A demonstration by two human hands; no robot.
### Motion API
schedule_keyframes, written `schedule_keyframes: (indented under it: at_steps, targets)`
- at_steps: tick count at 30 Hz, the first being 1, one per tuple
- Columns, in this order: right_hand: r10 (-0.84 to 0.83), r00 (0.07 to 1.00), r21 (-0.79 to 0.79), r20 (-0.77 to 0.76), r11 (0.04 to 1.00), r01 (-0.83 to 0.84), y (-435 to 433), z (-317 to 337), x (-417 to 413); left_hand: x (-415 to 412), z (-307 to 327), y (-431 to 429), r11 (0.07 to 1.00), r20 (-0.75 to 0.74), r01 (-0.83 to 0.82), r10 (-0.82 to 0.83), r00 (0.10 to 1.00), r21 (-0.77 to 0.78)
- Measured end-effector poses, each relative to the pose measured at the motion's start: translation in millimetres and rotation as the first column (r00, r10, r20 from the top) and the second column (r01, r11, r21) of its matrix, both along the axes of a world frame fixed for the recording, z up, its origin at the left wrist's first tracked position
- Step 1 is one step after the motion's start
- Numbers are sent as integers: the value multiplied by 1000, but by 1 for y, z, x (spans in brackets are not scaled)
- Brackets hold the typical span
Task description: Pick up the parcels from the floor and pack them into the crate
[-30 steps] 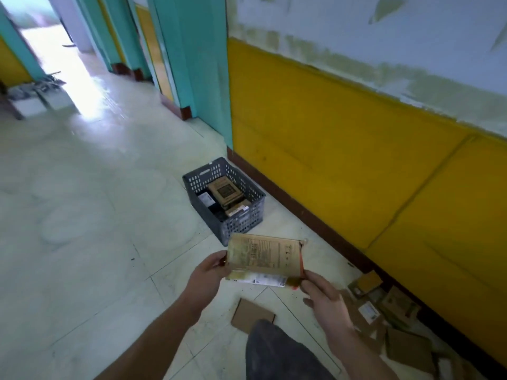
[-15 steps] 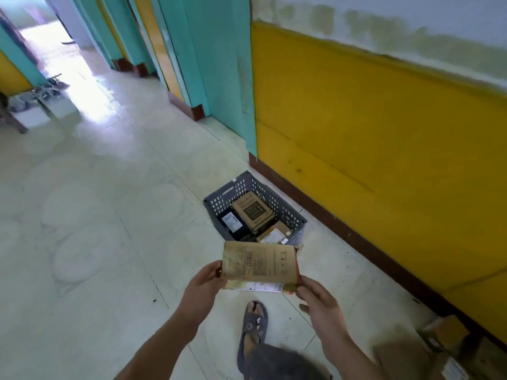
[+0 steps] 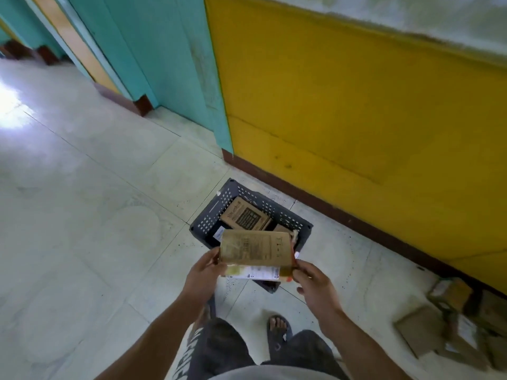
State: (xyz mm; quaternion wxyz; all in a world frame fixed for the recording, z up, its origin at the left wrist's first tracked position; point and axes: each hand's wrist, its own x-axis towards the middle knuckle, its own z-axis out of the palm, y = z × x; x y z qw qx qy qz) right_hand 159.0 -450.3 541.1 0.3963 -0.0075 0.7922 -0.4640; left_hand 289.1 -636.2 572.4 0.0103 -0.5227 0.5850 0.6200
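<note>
I hold a flat brown parcel [image 3: 256, 247] with a white label on its underside, just above the near end of the grey perforated crate [image 3: 211, 212]. My left hand [image 3: 201, 274] grips its left edge and my right hand [image 3: 315, 286] grips its right corner. The crate sits on the floor by the yellow wall and holds a brown box with dark print [image 3: 245, 218] and other parcels, partly hidden by the one I hold. Several more brown parcels [image 3: 452, 325] lie on the floor at the lower right against the wall.
The yellow wall with a dark skirting board [image 3: 356, 220] runs diagonally behind the crate. A teal pillar [image 3: 178, 64] stands at its far end. Pale tiled floor [image 3: 82, 215] spreads to the left. My sandalled foot [image 3: 278, 329] stands just behind the crate.
I have walked up to the crate, which now lies directly under the parcel in my hands. The pile of floor parcels has slid to the lower right of the view.
</note>
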Motion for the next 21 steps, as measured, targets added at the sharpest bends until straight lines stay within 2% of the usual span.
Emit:
schedule_keyframes:
  at_steps: [3, 6, 9, 17, 21]
  targets:
    - [-79, 997, 14, 20, 997, 78, -42, -7, 0, -26, -17, -56, 992, -13, 121, -121, 993, 25]
    - [-198, 980, 43, 31, 980, 197, -85, -21, 5, -46, -32, -109, 957, -87, 280, -274, 958, 73]
    - [-304, 951, 66, 45, 951, 301, -126, -46, 12, -59, -57, -154, 902, -44, 429, -427, 903, 48]
    - [-492, 856, 182, 161, 867, 464, -171, -156, 14, -85, -196, -198, 829, 57, 545, -555, 830, 126]
    - [-540, 824, 232, 170, 835, 499, -170, -232, 6, -102, -285, -191, 827, 91, 527, -550, 830, 195]
